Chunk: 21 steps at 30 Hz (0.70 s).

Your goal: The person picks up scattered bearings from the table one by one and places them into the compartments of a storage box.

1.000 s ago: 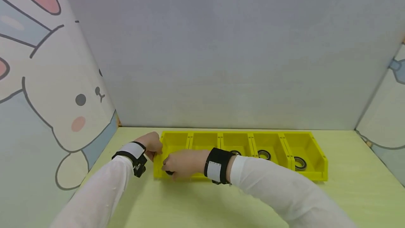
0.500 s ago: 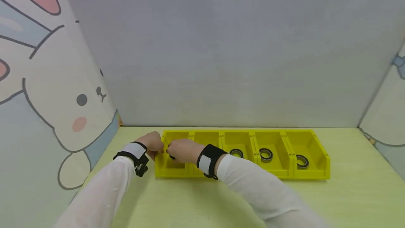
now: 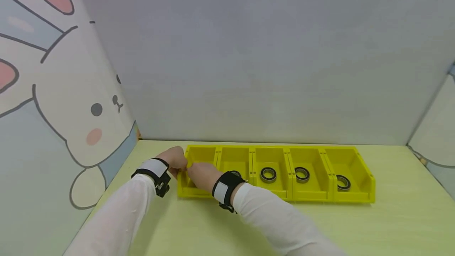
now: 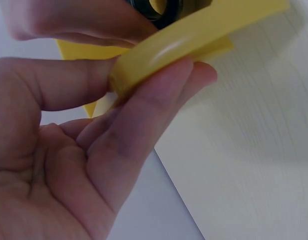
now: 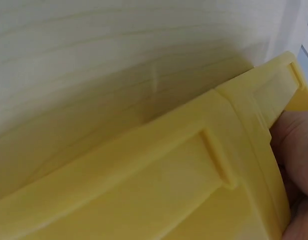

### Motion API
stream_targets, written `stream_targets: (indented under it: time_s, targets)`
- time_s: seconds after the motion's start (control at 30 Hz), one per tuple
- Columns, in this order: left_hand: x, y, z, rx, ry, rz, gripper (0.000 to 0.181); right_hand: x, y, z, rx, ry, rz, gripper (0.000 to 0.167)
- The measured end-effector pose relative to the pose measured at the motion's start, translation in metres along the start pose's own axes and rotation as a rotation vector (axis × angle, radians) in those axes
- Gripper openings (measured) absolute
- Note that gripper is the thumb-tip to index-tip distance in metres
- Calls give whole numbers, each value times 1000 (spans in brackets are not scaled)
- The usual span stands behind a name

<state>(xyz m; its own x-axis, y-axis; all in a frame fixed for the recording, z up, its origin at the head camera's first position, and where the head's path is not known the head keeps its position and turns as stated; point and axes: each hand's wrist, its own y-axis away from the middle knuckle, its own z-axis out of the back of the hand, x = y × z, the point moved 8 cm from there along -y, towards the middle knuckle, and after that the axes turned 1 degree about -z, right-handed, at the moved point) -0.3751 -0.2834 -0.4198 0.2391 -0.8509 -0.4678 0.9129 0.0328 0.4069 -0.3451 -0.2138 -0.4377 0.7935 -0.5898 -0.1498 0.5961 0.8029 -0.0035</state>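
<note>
In the head view, my left hand (image 3: 174, 159) is at the left side of the leftmost yellow bin (image 3: 202, 153). The left wrist view shows its thumb and fingers pinching the bin's curved yellow rim (image 4: 158, 52). My right hand (image 3: 204, 175) reaches down into that same bin, its fingertips hidden from the head. A black ring bearing (image 4: 171, 12) is at that hand's fingertips in the left wrist view, partly cut off by the frame. Curled fingers of the right hand (image 5: 298, 155) show at the edge of the right wrist view, behind a bin wall.
Several yellow bins stand joined in a row. Bearings lie in the others: one partly hidden (image 3: 235, 174) behind the right wrist, then a bearing (image 3: 268, 175), another (image 3: 302, 174) and one at the far right (image 3: 343, 183). A grey wall (image 3: 263, 70) rises behind the table (image 3: 401, 208).
My right hand has moved from the leftmost bin's front edge farther back into it, carrying a dark bearing. My left hand keeps its place at the bin's side. The view has shifted slightly.
</note>
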Motion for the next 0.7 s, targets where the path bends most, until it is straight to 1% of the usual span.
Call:
stream_targets:
  time_s: [0.17, 0.3, 0.43, 0.5, 0.6, 0.63, 0.67, 0.7]
  targets:
    - [-4, -1, -1, 4, 0, -3, 6, -5, -1, -4, -2, -6, -59, 10]
    - [-5, -3, -1, 4, -1, 0, 6, -7, -3, -8, -6, 12, -87, 12]
    - [-4, -4, -2, 9, 1, 0, 6, -7, -4, -9, 12, 38, -87, 14]
    - [-2, -5, -3, 10, 2, 1, 6, -8, -3, -7, 16, 10, -71, 17]
    - [2, -6, -4, 6, 1, -5, 5, -10, 5, 8, 28, -111, -43, 21]
    - [3, -7, -4, -1, -13, -2, 6, -13, 9, 16, 26, -131, -29, 27]
    - [5, -8, -4, -8, -23, -1, 7, -16, 16, 24, 24, -154, -28, 36]
    - [5, -7, -4, -23, -51, -7, 8, -21, 23, 34, 28, -169, -33, 47]
